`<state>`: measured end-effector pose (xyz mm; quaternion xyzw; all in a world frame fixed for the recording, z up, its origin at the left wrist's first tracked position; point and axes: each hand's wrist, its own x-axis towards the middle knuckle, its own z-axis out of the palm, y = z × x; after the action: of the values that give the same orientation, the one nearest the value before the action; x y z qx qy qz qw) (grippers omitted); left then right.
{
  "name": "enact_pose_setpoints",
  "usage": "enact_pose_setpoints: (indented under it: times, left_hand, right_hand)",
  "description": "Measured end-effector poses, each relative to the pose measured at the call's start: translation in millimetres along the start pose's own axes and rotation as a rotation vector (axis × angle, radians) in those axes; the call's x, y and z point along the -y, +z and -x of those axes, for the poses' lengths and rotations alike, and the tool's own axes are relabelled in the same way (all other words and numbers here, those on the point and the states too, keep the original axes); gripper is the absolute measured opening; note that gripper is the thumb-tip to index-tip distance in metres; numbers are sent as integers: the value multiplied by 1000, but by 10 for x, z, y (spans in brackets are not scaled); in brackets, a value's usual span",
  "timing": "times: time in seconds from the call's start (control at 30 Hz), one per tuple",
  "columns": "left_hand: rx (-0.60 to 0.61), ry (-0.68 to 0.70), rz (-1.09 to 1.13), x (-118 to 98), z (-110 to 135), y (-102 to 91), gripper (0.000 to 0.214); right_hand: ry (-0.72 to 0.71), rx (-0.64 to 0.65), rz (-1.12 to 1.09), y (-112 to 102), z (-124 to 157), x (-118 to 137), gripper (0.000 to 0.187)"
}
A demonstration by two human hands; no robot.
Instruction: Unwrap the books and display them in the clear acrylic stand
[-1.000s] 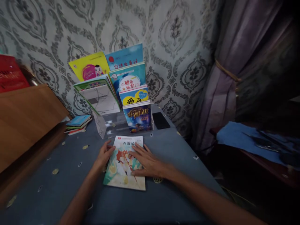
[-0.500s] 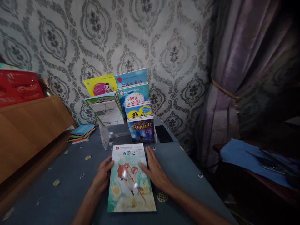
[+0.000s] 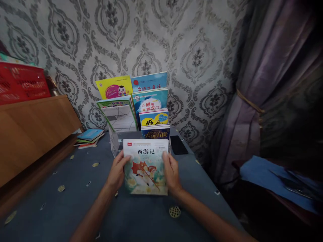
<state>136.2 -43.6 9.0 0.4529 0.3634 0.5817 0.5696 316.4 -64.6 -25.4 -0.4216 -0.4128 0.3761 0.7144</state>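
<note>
Between my hands is a paperback book (image 3: 146,171) with a white and teal cover, a cartoon figure on it, its top tipped up toward the stand. My left hand (image 3: 117,169) grips its left edge, thumb on the cover. At the right edge, my right hand (image 3: 172,171) holds it the same way; the fingers behind are hidden. Just beyond stands a clear book stand (image 3: 114,143) with several books in steps, among them a dark blue book (image 3: 155,132), a yellow book (image 3: 114,86) and a pale book (image 3: 121,119). The held book hides part of the stand's front.
A black phone (image 3: 179,145) lies right of the stand. Several thin books (image 3: 91,135) are piled at the left on the dark tablecloth (image 3: 75,208). A wooden board (image 3: 37,131) with a red box (image 3: 24,82) borders the left; a blue cloth (image 3: 275,181) lies at the right.
The book has been lifted and tilted up, and it has moved forward toward the stand. My right hand has shifted from lying on its cover to gripping its right edge. The view has turned slightly.
</note>
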Motion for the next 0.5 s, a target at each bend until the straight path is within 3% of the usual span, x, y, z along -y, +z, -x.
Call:
enact_pose_setpoints:
  times: [0.1,0.2,0.37,0.5]
  left_hand:
    - [-52,126,-26,73,-108,62,53]
    - [-23,189,-75,196,-186,-6,57]
    - [266,173,-196,343,-263,-198,57]
    - [356,178,-211,454,-258,-310,58]
  right_hand:
    - [-224,27,144,-19,-45,44,55]
    - [-332,90,242,-74,8,9,52]
    - [-348,110,300,-190,134,-153,52]
    - [-300,101,338,-285,225,-266,53]
